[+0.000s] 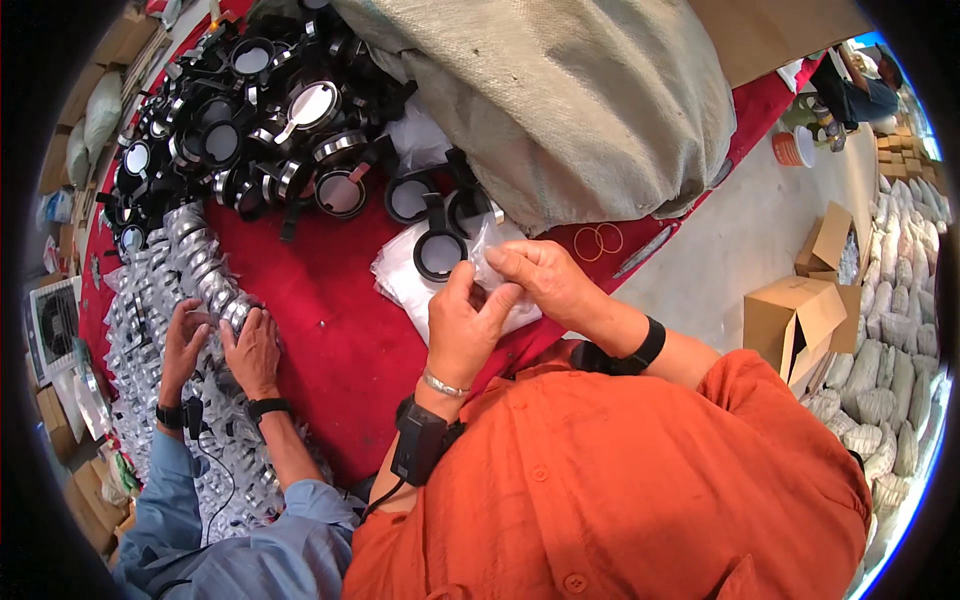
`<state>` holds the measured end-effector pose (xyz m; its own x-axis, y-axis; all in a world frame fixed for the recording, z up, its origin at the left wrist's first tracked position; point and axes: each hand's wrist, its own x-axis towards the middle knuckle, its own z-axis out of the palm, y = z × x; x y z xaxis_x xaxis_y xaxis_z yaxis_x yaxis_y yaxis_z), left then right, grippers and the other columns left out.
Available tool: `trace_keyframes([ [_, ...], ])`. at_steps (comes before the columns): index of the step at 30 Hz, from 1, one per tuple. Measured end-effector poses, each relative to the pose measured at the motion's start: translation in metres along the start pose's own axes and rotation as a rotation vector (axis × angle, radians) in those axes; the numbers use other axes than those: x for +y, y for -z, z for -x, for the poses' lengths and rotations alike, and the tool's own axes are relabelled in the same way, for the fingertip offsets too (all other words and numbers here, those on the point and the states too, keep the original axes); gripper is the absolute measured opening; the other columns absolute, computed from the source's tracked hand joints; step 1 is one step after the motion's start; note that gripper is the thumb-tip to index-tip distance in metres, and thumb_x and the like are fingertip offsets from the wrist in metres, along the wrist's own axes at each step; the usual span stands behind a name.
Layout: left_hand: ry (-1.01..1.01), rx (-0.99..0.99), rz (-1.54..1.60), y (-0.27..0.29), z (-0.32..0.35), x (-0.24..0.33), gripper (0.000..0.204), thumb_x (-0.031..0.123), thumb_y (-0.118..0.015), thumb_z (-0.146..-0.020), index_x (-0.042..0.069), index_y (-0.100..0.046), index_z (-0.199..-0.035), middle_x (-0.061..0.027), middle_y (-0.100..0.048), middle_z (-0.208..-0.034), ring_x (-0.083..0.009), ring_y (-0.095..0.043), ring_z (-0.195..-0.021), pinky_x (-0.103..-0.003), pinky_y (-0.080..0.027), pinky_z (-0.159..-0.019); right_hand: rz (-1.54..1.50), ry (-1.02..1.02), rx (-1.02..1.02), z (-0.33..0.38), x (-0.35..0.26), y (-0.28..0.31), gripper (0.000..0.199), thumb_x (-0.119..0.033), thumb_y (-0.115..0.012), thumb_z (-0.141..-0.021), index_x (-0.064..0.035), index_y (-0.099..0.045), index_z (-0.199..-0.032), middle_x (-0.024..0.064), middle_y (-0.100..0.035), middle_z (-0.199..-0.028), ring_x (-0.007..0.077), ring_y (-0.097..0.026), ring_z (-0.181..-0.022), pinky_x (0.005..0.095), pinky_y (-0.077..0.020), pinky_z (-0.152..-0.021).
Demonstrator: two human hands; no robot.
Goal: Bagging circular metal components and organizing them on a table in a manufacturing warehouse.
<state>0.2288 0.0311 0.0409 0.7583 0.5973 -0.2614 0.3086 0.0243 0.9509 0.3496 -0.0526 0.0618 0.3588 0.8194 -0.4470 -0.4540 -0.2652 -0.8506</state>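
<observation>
My left hand (463,325) and my right hand (552,285) are close together above the red-covered table. Between them is a small clear plastic bag (482,243), its edges pinched by the fingers of both hands. Just beyond my left fingertips lies a black-rimmed round piece with a flat black handle (440,255) and a pale disc inside. It rests on a stack of flat clear bags (400,265), which partly shows beneath my hands. Similar round pieces (340,192) lie in a large pile at the far left.
A beige woven sack (570,100) bulks at the back. Two rubber bands (598,241) lie right of my hands. At the left, a co-worker's hands (250,350) handle silvery rings beside a heap of bagged pieces (150,320). Open cartons (795,318) stand on the floor at right.
</observation>
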Motion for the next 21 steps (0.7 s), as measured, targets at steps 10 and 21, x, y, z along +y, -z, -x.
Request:
trace_keyframes([
  [10, 0.078, -0.038, 0.271, 0.009, 0.001, -0.006, 0.021, 0.012, -0.052, -0.092, 0.003, -0.049, -0.073, 0.0034, -0.046, -0.06, -0.0043, -0.041, -0.05, -0.023, -0.036, -0.043, -0.172, -0.063, 0.009, -0.001, 0.007, 0.02, 0.018, -0.025, -0.064, -0.086, -0.0091, -0.056, -0.083, -0.0051, -0.053, -0.075, 0.0032, -0.045, -0.065, 0.0193, -0.037, -0.056],
  [21, 0.082, -0.111, 0.379, 0.016, 0.003, 0.003, 0.016, 0.014, -0.056, -0.09, 0.004, -0.052, -0.079, 0.0058, -0.044, -0.062, -0.0027, -0.038, -0.056, -0.02, -0.033, -0.047, -0.006, -0.034, -0.063, -0.004, 0.007, 0.007, 0.015, -0.02, -0.061, -0.087, -0.0051, -0.064, -0.088, -0.0028, -0.057, -0.074, 0.0046, -0.05, -0.062, 0.0206, -0.0408, -0.054],
])
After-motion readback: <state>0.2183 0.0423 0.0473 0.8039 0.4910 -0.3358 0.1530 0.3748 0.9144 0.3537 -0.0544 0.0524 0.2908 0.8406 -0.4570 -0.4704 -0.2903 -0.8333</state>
